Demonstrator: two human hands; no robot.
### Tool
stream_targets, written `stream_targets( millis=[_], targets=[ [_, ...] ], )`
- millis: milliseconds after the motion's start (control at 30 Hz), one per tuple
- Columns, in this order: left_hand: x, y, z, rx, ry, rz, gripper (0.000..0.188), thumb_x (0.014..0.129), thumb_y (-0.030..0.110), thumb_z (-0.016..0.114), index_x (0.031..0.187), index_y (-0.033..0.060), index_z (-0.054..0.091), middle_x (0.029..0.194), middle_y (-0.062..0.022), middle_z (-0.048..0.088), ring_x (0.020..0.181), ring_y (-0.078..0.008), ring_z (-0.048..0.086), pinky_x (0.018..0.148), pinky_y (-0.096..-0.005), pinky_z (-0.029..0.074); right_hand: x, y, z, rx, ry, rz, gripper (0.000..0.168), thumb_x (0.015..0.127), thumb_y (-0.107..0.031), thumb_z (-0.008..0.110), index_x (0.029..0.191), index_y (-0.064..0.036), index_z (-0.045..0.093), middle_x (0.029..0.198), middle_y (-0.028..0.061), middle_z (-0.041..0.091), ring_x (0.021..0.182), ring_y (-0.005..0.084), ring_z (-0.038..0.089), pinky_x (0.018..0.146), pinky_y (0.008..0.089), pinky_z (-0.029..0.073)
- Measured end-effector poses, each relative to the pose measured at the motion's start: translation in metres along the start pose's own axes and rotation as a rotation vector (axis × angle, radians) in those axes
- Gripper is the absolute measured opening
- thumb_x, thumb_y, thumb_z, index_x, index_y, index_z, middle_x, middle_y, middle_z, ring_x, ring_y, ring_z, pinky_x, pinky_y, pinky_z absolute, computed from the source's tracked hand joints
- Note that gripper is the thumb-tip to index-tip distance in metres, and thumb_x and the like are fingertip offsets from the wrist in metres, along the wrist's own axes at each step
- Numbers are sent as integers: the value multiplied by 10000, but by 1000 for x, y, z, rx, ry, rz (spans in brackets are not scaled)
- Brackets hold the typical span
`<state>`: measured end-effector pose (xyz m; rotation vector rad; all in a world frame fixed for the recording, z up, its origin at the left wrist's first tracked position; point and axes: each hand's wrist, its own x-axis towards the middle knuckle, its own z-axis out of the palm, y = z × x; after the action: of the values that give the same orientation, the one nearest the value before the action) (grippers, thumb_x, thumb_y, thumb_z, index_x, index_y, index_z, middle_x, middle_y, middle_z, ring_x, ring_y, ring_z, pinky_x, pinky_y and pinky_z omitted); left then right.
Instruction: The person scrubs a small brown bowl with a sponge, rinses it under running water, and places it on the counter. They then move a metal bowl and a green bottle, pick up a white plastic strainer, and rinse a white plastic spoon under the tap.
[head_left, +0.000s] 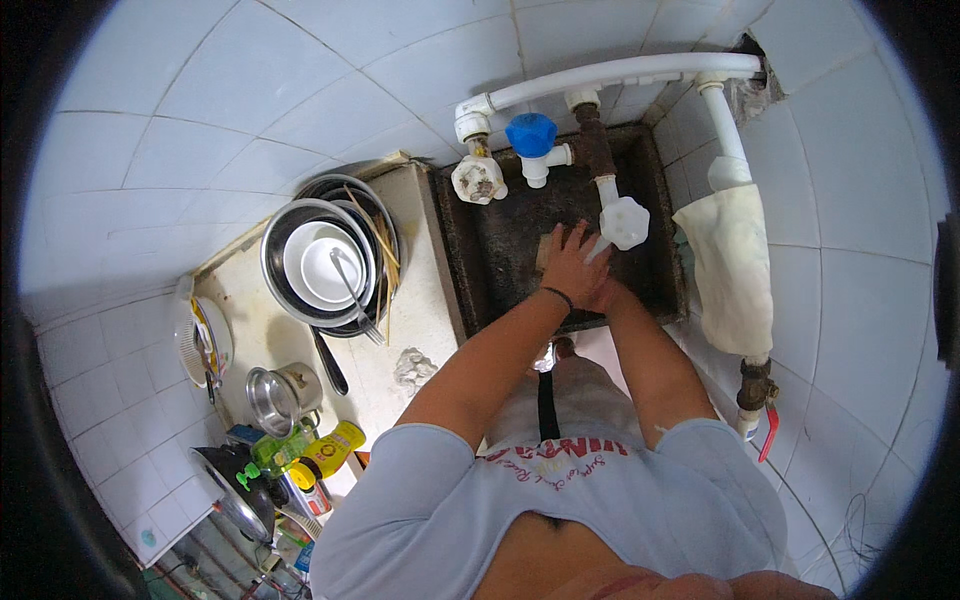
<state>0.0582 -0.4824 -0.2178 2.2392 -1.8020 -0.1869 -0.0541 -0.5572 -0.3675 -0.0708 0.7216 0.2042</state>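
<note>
Over the dark, stained sink (510, 217), my two hands meet below a white plastic tap (624, 223). My left hand (574, 259), with a black band on its wrist, lies palm down with its fingers apart, touching my right hand. Most of my right hand (600, 295) is hidden beneath it, so its fingers do not show. A pale streak, perhaps running water, drops from the tap's spout onto the hands. Beside the left hand's outer edge is a small pale piece (543, 251), partly covered; what it is cannot be made out.
A blue-handled tap (531, 135) and a worn white tap (478, 178) overhang the sink. On the left counter (427, 292) stand stacked bowls (274, 255) with a fork (356, 296) and chopsticks (388, 247), a metal pot (274, 397) and bottles (334, 448). A wrapped pipe (731, 270) runs down the right wall.
</note>
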Motion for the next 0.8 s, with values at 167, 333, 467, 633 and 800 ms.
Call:
stream_targets(
  millis=[167, 333, 467, 633, 800],
  targets=[
    [48, -29, -12, -438, -449, -315, 415, 835, 390, 530, 1138, 116, 602, 1158, -185, 578, 1064, -372, 531, 932, -475, 410, -4, 3, -15, -126, 212, -65, 435, 893, -437, 521, 1164, -98, 541, 1076, 76, 607, 970, 243, 588, 749, 410, 530],
    [51, -65, 19, -963, -535, -755, 544, 882, 501, 476, 1214, 80, 566, 1218, -155, 567, 1102, -339, 538, 945, -439, 422, -34, 3, 16, -80, 283, -206, 390, 901, -381, 522, 1156, -85, 538, 1058, 87, 605, 954, 264, 589, 743, 413, 521],
    [25, -59, 41, -1639, -277, -1402, 699, 827, 598, 518, 1323, 111, 451, 1324, -155, 476, 1185, -330, 475, 969, -488, 385, -24, 2, 38, -248, 710, -551, 358, 880, -245, 567, 1193, -75, 528, 1077, 88, 605, 990, 302, 584, 838, 420, 485],
    [-8, -50, 43, -2245, -309, -1399, 774, 771, 668, 535, 1349, 170, 405, 1383, -122, 410, 1252, -341, 399, 995, -596, 310, -38, -13, 62, -1223, 746, -919, 407, 748, 3, 568, 1152, -28, 527, 1126, 134, 574, 1068, 285, 540, 900, 387, 432],
    [-22, -58, 28, -2388, -368, -1293, 790, 732, 660, 594, 1335, 179, 423, 1378, -112, 414, 1259, -362, 386, 992, -587, 329, -23, -24, 56, -1773, 624, -1239, 475, 651, 16, 674, 1102, -35, 533, 1088, 158, 574, 1051, 330, 545, 910, 400, 424]
  ],
)
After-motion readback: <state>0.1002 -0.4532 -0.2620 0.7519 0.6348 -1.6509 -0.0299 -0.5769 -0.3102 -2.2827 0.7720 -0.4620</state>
